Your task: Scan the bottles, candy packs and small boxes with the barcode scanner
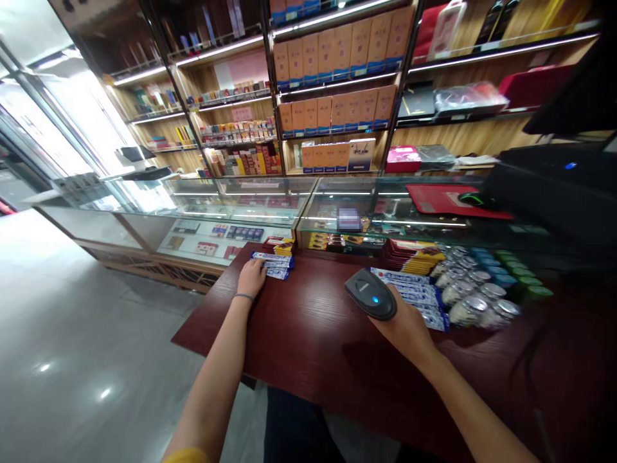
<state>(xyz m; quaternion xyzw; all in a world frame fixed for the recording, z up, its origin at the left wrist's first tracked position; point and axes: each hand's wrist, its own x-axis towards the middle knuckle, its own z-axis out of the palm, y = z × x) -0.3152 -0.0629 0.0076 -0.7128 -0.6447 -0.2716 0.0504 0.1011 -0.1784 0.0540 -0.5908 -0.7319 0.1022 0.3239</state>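
My left hand (251,278) is at the left end of a small pile of blue-and-white snack packets (277,265), its fingers closed together on a packet; the fingertips are partly hidden. My right hand (405,325) is wrapped round a black handheld barcode scanner (370,294), which shows a blue light on top and is held above the dark red table (308,321). Beyond and beside the scanner lies a longer row of the same blue-and-white packets (419,297). Small red-and-yellow packets (279,245) sit just behind the left pile.
A stack of red-and-yellow packets (413,257) stands behind the right row. Several clear jars with silver lids (467,302) and green-topped cans (525,283) are at the right. A glass display counter (241,206) borders the table's far side, with a red mat (434,198) and mouse on it.
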